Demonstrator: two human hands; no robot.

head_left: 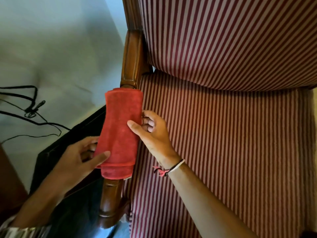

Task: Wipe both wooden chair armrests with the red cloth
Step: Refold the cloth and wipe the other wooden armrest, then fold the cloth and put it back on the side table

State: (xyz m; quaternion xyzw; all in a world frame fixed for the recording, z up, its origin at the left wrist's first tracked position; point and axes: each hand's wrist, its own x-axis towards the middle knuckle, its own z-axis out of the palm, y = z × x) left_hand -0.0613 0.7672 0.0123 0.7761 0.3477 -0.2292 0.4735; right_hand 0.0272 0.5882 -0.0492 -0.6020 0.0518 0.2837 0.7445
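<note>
The red cloth (120,133) is draped over the middle of the left wooden armrest (133,57), which runs from the chair back down to a turned front post. My left hand (80,157) grips the cloth's lower left edge, thumb on top. My right hand (151,131) holds the cloth's right side, thumb on top and fingers curled under against the seat. The other armrest is out of view.
The chair has a red-and-cream striped seat cushion (223,152) and backrest (231,40). A dark flat object (68,152) leans beside the armrest on the left. Black cables (30,107) lie on the pale floor (51,48).
</note>
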